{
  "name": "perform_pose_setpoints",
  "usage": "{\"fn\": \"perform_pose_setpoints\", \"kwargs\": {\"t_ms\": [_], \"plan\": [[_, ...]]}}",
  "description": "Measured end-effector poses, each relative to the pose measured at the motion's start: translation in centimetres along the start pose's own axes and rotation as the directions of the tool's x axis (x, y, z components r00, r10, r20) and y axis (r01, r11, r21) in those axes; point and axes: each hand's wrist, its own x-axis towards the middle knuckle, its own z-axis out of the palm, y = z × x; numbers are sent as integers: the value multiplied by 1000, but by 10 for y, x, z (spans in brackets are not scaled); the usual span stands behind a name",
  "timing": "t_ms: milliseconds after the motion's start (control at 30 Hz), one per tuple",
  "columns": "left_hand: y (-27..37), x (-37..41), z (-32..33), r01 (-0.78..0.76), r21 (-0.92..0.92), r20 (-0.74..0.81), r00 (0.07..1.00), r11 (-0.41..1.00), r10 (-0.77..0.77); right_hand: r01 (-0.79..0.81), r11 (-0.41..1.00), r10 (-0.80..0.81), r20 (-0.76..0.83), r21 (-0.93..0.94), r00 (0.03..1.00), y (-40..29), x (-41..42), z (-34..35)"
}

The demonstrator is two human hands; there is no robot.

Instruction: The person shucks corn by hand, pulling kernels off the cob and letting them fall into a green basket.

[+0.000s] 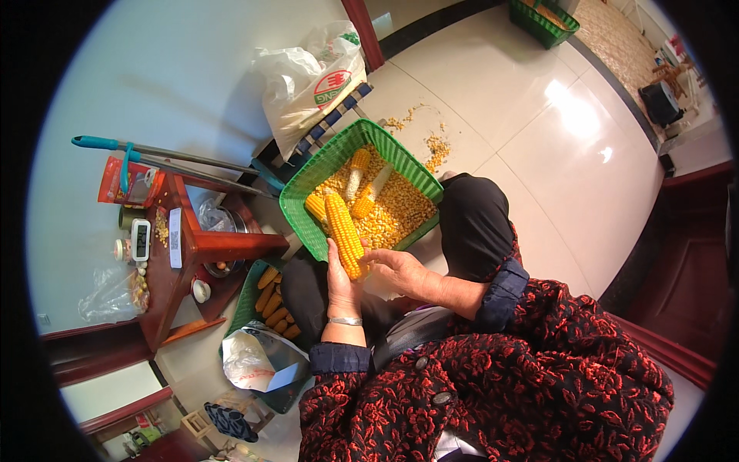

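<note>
A full yellow corn cob (344, 230) rests in my left hand (344, 284), its far end reaching over the near rim of a green woven basket (413, 167). The fingers of my right hand (404, 271) touch the near end of this cob from the right side. Inside the basket lies a bed of loose corn kernels (413, 208). On the kernels are two partly stripped cobs, one upright in view (356, 173) and one slanting (372, 190). Another yellow cob (315, 206) lies at the basket's left side, partly hidden behind the held one.
Spilled kernels (437, 153) lie on the tiled floor beyond the basket. At left stands a red wooden table (222, 245) with a clock (140, 239) on it. A second green basket (248, 294) holds several cobs. A plastic sack (306, 81) sits on a strap-woven stool (338, 115).
</note>
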Motion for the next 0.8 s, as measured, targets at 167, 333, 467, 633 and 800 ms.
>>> {"fn": "perform_pose_setpoints", "kwargs": {"t_ms": [167,333,467,633,800], "plan": [[0,-1,-2,-20,51,-9,1000,999,21,48,997,-52,-60,-57,997,8,4,4],[0,1,-3,-61,145,-33,997,988,67,29,993,-35,-53,-112,998,9,7,2],[0,7,-14,-193,419,0,977,887,212,-61,989,59,-22,-136,998,5,12,-1],[0,14,-19,-376,574,111,916,727,386,-456,887,449,91,71,889,-27,16,-12],[-1,13,-11,-430,696,159,874,575,460,-93,961,74,-80,-262,994,2,23,-5]]}}
